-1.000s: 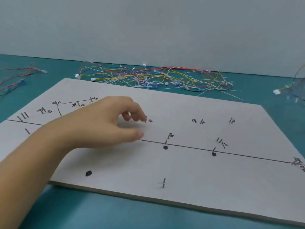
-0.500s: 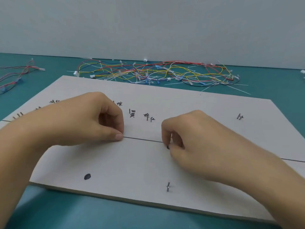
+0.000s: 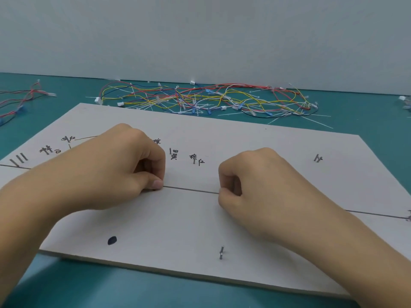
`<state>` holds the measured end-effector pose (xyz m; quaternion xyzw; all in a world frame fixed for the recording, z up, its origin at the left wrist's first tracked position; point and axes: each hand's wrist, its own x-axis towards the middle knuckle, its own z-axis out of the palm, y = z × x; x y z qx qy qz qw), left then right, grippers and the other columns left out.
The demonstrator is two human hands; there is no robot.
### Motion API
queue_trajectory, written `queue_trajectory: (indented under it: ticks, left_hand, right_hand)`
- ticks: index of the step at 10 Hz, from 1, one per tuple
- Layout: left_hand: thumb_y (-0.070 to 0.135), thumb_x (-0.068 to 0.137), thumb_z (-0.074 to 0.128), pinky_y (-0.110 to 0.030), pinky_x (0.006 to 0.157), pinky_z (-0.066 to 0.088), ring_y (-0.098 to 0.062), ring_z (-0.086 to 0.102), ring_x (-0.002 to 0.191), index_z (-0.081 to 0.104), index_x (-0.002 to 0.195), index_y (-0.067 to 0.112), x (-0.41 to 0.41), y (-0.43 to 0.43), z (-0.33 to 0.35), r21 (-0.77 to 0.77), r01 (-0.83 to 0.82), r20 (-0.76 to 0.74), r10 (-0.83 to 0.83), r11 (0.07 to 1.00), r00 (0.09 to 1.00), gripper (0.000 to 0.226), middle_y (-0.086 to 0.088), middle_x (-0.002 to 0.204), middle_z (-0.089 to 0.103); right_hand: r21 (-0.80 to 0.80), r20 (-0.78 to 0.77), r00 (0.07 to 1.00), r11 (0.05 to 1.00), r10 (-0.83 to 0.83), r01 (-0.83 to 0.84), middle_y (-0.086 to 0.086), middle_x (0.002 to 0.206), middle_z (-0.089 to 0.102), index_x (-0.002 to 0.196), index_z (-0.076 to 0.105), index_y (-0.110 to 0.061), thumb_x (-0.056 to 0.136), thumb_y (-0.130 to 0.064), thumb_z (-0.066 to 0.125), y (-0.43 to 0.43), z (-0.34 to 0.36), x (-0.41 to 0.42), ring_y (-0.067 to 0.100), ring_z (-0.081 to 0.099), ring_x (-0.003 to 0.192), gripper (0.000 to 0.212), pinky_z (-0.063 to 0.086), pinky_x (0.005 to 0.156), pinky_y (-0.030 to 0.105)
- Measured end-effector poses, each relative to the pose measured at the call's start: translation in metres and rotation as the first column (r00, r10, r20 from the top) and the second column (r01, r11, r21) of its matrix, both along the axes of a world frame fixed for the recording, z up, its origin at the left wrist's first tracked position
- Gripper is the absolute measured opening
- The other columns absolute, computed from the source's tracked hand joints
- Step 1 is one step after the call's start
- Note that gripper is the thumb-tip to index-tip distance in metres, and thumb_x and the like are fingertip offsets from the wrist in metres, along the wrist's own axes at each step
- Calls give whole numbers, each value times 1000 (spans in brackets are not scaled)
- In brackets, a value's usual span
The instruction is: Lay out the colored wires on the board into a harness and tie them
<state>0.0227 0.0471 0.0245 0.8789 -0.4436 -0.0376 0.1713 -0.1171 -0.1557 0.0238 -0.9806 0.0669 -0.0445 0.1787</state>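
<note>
A white board (image 3: pixel 200 223) lies on the teal table, marked with a long black line (image 3: pixel 191 190), handwritten labels and short metal pins. My left hand (image 3: pixel 115 165) rests on it with fingers curled, thumb and forefinger pinching a small pin down at the line. My right hand (image 3: pixel 255 181) is curled the same way further right along the line, its pinch pressed to the board; what it pinches is mostly hidden. The colored wires (image 3: pixel 209 101) lie in a tangled heap behind the board, with none of them on it.
A pin (image 3: pixel 221 252) stands near the board's front edge, and a black dot (image 3: pixel 112 240) is marked at front left. More wire bundles lie at the far left (image 3: pixel 24 96) and far right (image 3: pixel 403 101). White cable ties (image 3: pixel 320 122) are scattered among the heap.
My right hand came in from the right and settled in a pinch on the line. My left hand dropped from above the board to the line. Over the last half second both stay put.
</note>
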Motion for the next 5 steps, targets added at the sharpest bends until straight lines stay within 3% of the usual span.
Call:
queue_trajectory:
  ticks: [1, 5]
  left_hand:
    - [17, 79, 84, -15, 50, 38, -3, 62, 62, 67, 64, 31, -6, -12, -8, -50, 17, 24, -16, 999, 1000, 27, 21, 62, 65]
    - [15, 83, 81, -21, 55, 48, -10, 62, 62, 68, 69, 29, -6, -21, -13, -86, 13, -77, -19, 996, 997, 24, 12, 64, 67]
  right_hand:
    - [-12, -4, 999, 999, -45, 45, -1, 68, 59, 65, 57, -14, 80, -20, 60, -11, 3, 3, 16, 56, 67, 16, 40, 51, 29]
    - [-68, 70, 997, 997, -36, 41, 0, 58, 53, 60, 51, -13, 77, -19, 63, -23, -2, 6, 10, 47, 61, 21, 29, 48, 29]
